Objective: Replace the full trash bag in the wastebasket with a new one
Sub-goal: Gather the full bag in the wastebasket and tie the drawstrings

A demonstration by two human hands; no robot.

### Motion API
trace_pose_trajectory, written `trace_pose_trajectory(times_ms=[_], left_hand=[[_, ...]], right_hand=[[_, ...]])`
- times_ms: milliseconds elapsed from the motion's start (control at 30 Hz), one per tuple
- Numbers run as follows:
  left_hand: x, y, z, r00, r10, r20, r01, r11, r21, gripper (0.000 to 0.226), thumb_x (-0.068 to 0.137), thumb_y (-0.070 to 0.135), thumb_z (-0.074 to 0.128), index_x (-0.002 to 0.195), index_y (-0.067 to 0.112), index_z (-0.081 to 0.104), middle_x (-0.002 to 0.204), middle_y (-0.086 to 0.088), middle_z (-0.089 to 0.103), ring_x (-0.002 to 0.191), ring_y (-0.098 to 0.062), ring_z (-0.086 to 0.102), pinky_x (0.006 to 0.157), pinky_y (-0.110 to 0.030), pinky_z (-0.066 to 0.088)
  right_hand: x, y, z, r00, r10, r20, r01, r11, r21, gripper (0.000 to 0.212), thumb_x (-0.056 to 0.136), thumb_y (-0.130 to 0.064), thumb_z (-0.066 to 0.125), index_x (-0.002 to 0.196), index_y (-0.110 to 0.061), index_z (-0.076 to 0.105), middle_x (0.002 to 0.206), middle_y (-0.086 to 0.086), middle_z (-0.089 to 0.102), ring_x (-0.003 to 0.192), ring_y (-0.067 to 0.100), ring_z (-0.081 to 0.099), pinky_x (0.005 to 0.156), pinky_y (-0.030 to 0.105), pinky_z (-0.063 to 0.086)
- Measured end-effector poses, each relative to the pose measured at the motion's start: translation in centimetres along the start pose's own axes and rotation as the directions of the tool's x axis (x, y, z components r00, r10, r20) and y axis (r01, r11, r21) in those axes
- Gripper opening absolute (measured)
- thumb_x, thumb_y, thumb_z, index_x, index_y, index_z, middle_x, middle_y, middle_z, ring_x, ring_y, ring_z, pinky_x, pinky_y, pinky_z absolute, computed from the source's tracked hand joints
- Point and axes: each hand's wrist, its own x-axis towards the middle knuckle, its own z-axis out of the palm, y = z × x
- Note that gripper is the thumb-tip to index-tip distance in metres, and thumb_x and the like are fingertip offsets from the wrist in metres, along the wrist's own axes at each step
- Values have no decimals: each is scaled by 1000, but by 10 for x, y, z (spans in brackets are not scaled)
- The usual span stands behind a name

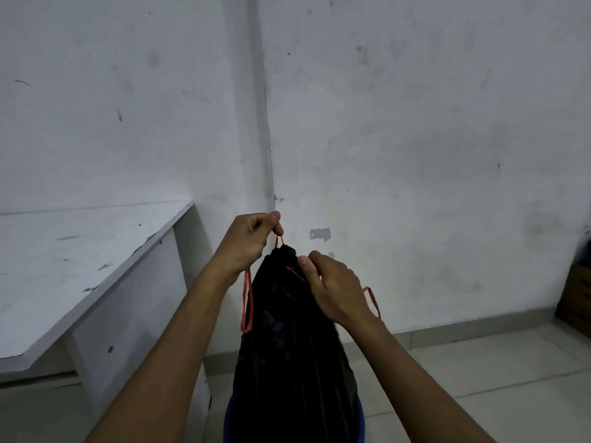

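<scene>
A full black trash bag stands tall out of a blue wastebasket, whose rim shows at the bottom edge. The bag's mouth is gathered tight at the top. My left hand pinches one red drawstring above the gathered top, and its loop hangs down below the wrist. To the right of the top, my right hand pinches the other red drawstring, its loop trailing behind the wrist.
A white table stands close on the left, its corner near the bag. A marked white wall is right behind. Pale floor tiles spread to the right, with a brown box at the right edge.
</scene>
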Motion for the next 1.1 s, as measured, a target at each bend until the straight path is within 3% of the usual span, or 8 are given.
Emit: trace_pose_trajectory(times_ms=[167,333,433,533,667,767,933,1100], left_hand=[[1,-4,-6,992,-87,-92,80,994,-78,41,101,42,48,83,12,70,42,12,27,41,-8,22,44,-20,26],[2,-4,-6,989,-118,-88,107,987,-118,40,102,40,45,88,14,72,43,12,28,46,-11,21,47,-25,24],[2,-3,-3,993,-99,-62,91,988,-122,39,102,42,45,90,19,74,49,8,27,48,-12,21,47,-25,24],[3,1,4,998,-56,-14,54,990,-128,38,101,43,46,91,24,77,63,-2,27,49,-12,24,44,-18,28],[1,12,21,999,-25,48,32,988,-151,36,100,45,47,94,27,77,78,6,67,51,-8,33,46,-17,32],[-3,17,32,995,-31,93,45,987,-155,38,102,46,42,101,25,75,94,10,76,54,-10,32,52,-19,35],[-6,16,29,985,-12,171,53,970,-236,42,103,44,38,103,25,74,89,7,73,52,-10,29,51,-19,29],[-9,14,23,983,37,182,-1,981,-195,43,104,42,36,97,27,76,73,2,51,48,-6,30,47,-15,30]], right_hand=[[6,11,-29,984,-77,161,105,980,-172,80,87,-80,13,76,-20,64,64,-4,61,61,16,56,62,34,46],[8,12,-55,932,-83,352,61,995,75,71,98,-63,34,71,-11,75,40,-10,42,44,5,45,59,21,37],[17,11,-67,945,-105,309,27,969,246,58,101,-49,45,63,-9,64,44,-7,36,43,6,37,57,27,37],[34,1,-79,960,-123,253,37,946,322,49,103,-47,45,62,-20,49,58,6,47,57,20,52,59,37,39],[59,-26,-97,958,-190,213,110,935,337,46,106,-36,42,66,-16,53,53,-11,44,50,5,37,53,17,33],[72,-34,-98,949,-225,222,148,937,316,46,107,-30,42,70,-10,60,64,-7,56,60,2,49,63,14,37],[81,-25,-93,968,-128,214,33,916,399,42,107,-30,42,73,-14,59,63,-19,58,58,-3,49,58,8,35],[74,-23,-69,946,-3,323,-209,758,618,40,108,-36,39,76,-15,50,60,-13,53,49,10,27,48,24,22]])
